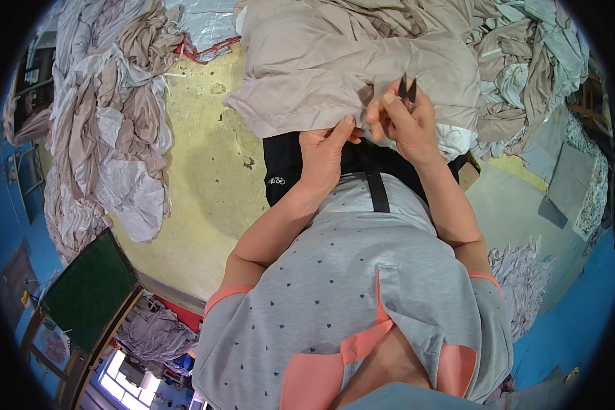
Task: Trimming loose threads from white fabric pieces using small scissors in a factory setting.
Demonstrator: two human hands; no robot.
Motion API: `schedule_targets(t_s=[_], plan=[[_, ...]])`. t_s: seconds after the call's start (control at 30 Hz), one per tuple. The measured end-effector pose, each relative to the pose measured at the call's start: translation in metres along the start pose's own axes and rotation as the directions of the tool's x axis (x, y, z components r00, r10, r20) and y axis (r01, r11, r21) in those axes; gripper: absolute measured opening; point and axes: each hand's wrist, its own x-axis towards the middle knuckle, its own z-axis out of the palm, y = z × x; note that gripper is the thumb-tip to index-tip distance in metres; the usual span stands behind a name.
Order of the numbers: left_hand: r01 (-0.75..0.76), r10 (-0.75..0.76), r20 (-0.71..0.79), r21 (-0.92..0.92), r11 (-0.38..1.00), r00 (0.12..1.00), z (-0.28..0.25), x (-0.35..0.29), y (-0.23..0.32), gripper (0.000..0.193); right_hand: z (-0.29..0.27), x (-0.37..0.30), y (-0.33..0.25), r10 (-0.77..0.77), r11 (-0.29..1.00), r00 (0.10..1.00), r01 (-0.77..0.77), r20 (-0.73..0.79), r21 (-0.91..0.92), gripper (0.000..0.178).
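A large piece of beige cloth (pixel 307 75) is spread in front of me, its near edge hanging over my lap. My left hand (pixel 321 154) pinches that near edge between thumb and fingers. Just to the right, my right hand (pixel 410 130) is closed around small dark thread snips (pixel 407 89). Their two pointed blades stick up past the fingers, slightly apart, and the handle is hidden in the palm. The right thumb and fingertips are close to the cloth's edge; I cannot tell whether they touch it.
Heaps of beige and grey cloth (pixel 109 137) lie at the left, and more crumpled cloth (pixel 519 75) at the right. A worn yellow surface (pixel 205 150) shows between. A dark green panel (pixel 92 290) stands at the lower left. Black cloth (pixel 280 171) covers my lap.
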Motion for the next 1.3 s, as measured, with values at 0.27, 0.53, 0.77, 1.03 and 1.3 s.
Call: schedule_targets(t_s=[0.27, 0.53, 0.77, 1.03, 1.3], plan=[[-0.015, 0.015, 0.003, 0.006, 1.0, 1.0, 0.001, -0.001, 0.001, 0.01, -0.012, 0.009, 0.012, -0.439, 0.581, 0.863, 0.486, 0.252, -0.652, 0.009], [-0.029, 0.029, 0.002, 0.094, 0.995, 1.0, 0.009, 0.001, 0.002, 0.01, -0.02, 0.001, 0.003, -0.324, 0.7, 0.934, 0.342, 0.148, -0.626, 0.01], [0.07, -0.069, -0.042, 0.013, 0.997, 0.997, 0.013, 0.007, 0.002, 0.01, -0.018, -0.005, 0.001, -0.302, 0.72, 0.943, 0.322, 0.141, -0.615, 0.01], [0.06, -0.063, -0.073, -0.045, 0.997, 0.995, 0.011, 0.006, 0.0, 0.009, -0.024, -0.016, -0.001, -0.481, 0.539, 0.875, 0.345, 0.055, -0.768, 0.026], [0.062, -0.065, -0.053, -0.052, 0.997, 0.997, 0.012, 0.006, 0.001, 0.008, -0.014, -0.039, 0.014, -0.292, 0.596, 0.953, 0.249, 0.083, -0.764, 0.024]])
